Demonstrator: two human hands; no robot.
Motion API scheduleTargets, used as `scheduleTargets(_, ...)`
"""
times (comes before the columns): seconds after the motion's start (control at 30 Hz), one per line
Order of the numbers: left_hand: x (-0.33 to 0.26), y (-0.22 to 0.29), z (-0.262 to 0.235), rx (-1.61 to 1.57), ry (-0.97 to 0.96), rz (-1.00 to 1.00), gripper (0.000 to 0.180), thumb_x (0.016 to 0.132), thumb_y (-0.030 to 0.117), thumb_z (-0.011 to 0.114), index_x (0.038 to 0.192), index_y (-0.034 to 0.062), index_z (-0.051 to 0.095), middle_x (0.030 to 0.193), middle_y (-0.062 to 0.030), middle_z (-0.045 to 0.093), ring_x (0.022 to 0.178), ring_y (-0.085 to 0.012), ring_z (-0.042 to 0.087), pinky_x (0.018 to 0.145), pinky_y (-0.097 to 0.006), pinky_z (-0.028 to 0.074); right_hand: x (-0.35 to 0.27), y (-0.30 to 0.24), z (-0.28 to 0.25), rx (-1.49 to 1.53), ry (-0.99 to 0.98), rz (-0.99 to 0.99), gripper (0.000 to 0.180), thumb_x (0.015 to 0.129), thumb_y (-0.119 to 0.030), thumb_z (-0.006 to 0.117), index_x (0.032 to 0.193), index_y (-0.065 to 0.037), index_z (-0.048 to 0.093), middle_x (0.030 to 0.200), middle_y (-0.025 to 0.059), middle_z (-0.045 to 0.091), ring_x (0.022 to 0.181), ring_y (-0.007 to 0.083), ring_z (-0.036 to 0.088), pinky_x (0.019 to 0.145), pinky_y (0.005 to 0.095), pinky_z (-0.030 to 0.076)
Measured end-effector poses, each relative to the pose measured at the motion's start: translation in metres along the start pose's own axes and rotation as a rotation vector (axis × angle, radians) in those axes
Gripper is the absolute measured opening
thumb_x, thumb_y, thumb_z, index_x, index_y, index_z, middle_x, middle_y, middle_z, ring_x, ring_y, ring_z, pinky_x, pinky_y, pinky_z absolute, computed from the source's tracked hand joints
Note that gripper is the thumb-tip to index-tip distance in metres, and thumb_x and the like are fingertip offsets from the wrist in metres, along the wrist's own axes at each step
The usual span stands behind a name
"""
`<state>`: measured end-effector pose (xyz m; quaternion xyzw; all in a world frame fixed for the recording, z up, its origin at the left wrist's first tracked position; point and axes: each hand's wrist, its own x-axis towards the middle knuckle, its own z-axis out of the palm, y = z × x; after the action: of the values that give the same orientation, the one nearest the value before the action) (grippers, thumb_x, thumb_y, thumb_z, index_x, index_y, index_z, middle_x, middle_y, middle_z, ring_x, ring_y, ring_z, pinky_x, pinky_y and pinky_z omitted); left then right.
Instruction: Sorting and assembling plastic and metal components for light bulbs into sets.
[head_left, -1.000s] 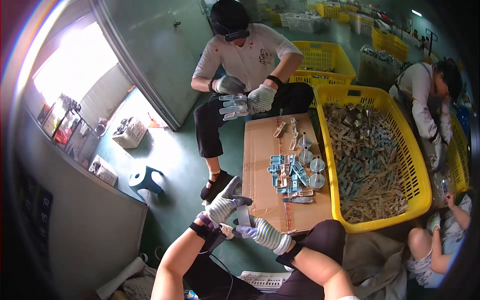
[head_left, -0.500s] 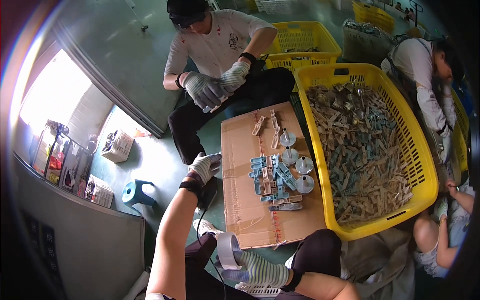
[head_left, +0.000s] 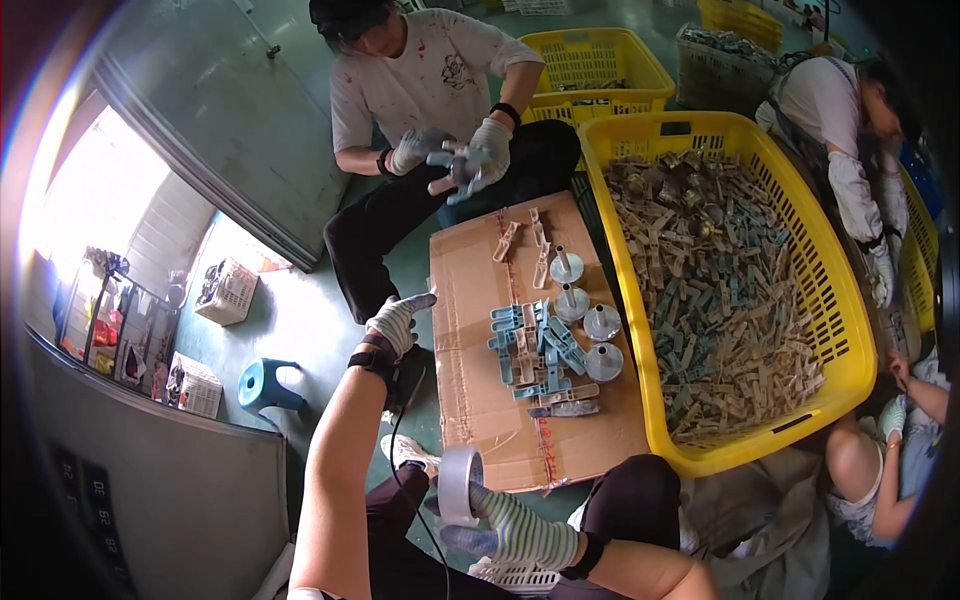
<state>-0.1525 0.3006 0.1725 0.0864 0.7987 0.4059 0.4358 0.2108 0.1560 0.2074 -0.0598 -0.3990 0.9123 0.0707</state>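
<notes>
My right hand (head_left: 525, 535), in a striped knit glove, grips a roll of pale grey tape (head_left: 458, 487) just off the near edge of a cardboard sheet (head_left: 470, 390). My left hand (head_left: 397, 322), gloved too, is by the sheet's left edge with one finger stretched out and nothing visible in it. A cluster of blue clothespins (head_left: 562, 345) and beige clothespins (head_left: 526, 355) lies on the cardboard. Next to them stand several round metal discs (head_left: 603, 362), some with upright stems. A dark grey elongated piece (head_left: 565, 409) lies nearest me.
A big yellow basket (head_left: 655, 400) full of clothespins borders the cardboard on the right. Across from me a co-worker's gloved hands (head_left: 470, 165) hold blue and beige pieces. A blue stool (head_left: 268, 385) stands at left; other people (head_left: 835, 130) work at right.
My left hand has turned slightly, its finger now pointing up and right. The co-worker's hands have parted, showing pieces in them. My right hand keeps the tape roll, which has tilted slightly.
</notes>
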Motion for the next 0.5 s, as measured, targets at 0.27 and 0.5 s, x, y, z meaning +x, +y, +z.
scheduleTargets(0.27,-0.022,0.01,0.017,0.065,0.023,0.006,0.051,0.075,0.025,0.077,0.116,0.0132,0.051,0.122,-0.0101,0.05,0.117,-0.0232,0.044,0.1,-0.047,0.036,0.001,0.009,-0.004,-0.015,0.036,-0.069,0.062,0.087,-0.019,0.067,0.139,-0.006,0.035,0.126,0.0049,0.052,0.116,0.014,0.049,0.098,0.0307,0.041)
scheduleTargets(0.5,-0.021,0.011,0.018,0.103,0.091,-0.051,0.064,0.072,0.034,0.079,0.122,0.0127,0.046,0.127,-0.0103,0.046,0.117,-0.0251,0.044,0.101,-0.048,0.034,0.001,0.003,0.002,-0.074,0.117,-0.206,0.044,0.083,-0.015,0.072,0.119,-0.001,0.05,0.105,0.0063,0.061,0.095,0.0158,0.058,0.083,0.031,0.048)
